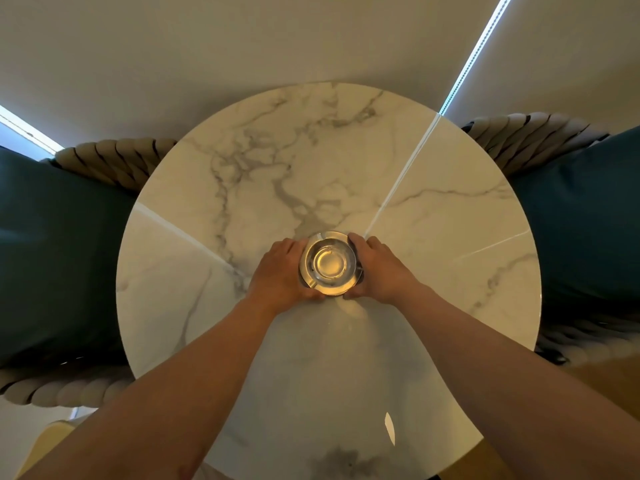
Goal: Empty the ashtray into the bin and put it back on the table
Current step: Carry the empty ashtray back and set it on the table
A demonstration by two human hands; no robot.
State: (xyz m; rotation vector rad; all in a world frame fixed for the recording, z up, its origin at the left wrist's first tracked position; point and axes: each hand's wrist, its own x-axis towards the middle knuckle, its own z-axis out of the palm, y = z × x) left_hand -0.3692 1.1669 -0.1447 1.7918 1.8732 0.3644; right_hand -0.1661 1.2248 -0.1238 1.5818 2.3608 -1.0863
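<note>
A round metal ashtray (329, 263) with a shiny bowl and notched rim rests near the middle of a round white marble table (311, 161). Its bowl looks bare, with no visible ash. My left hand (282, 271) cups its left side, fingers curled round the rim. My right hand (377, 268) grips the right side the same way. Both forearms reach in from the bottom of the view. No bin is in view.
Two chairs with teal cushions and thick woven rope backs flank the table, one at the left (59, 244) and one at the right (585, 216). A pale blind or curtain (242, 46) hangs behind the table. Wooden floor (609, 382) shows at the lower right.
</note>
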